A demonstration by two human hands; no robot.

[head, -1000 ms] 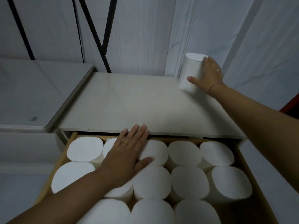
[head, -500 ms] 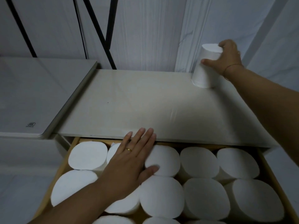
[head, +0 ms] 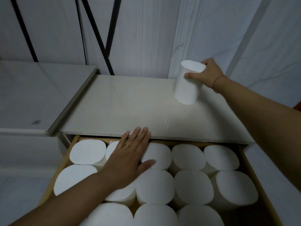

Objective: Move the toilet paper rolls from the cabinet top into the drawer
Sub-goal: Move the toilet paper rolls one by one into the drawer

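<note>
Cabinet top [head: 127, 103], tilted toilet paper roll [head: 187, 85] gripped by right-hand fingers [head: 192, 75], left hand [head: 128, 162] flat on drawer rolls [head: 190, 186]

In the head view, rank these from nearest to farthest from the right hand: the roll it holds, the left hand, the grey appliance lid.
1. Held roll, in the right hand, back right.
2. Left hand, on the drawer's rolls.
3. Grey appliance lid, far left.

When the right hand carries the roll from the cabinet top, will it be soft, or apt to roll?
The roll probably dents slightly under the right hand, as paper does. Its round wall would likely roll if laid sideways on the cabinet top.
</note>
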